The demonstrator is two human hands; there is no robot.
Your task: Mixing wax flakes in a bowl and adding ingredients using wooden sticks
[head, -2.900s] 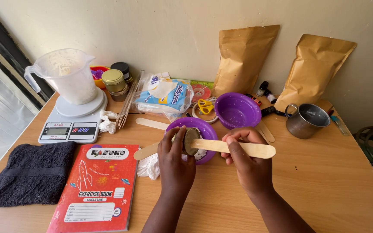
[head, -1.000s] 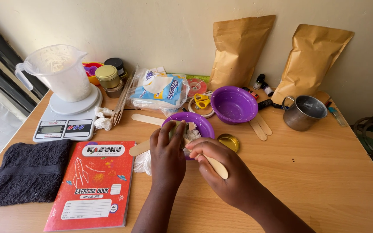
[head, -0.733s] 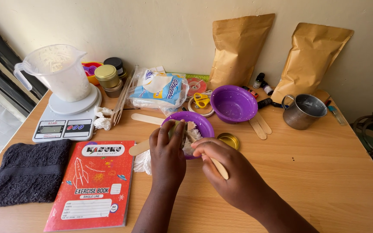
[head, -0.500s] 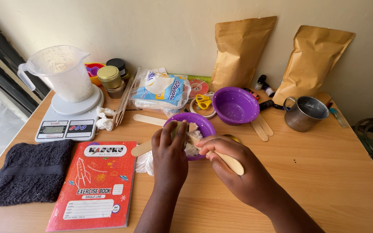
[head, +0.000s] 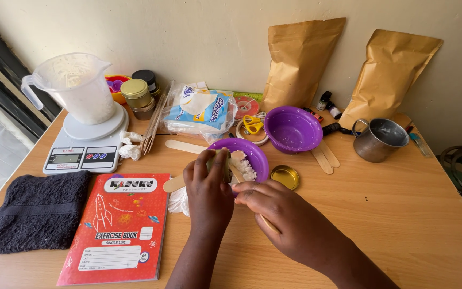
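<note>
Both hands have dropped lower and closer together than a moment ago, and the gold lid (head: 285,176) now sits out in the open on the table (head: 402,214). The left hand (head: 208,188) has its grip closed around a small tin (head: 221,162), tipped over the near purple bowl (head: 252,155). The right hand (head: 282,218) has its grip closed on a flat wooden stick (head: 236,174), and the tip of the stick pokes into the tin. White crumbly stuff (head: 243,165) lies in the bowl just under it.

If the stick pushes too hard, the white stuff could jump over the rim and land on the table or on the red notebook (head: 116,227) close by. The tin is tipped, so it could slip from the fingers too. The bowl could slide, since no hand holds it.

Two tall brown paper bags (head: 298,64) lean on the wall at the back, one behind the far purple bowl (head: 292,128) and one behind the metal mug (head: 379,140). A clear plastic pack with blue and white print (head: 199,113) lies in the back middle. The notebook is a red rectangle with a rocket drawing and a white label box, lying front left beside the dark towel (head: 33,208).
</note>
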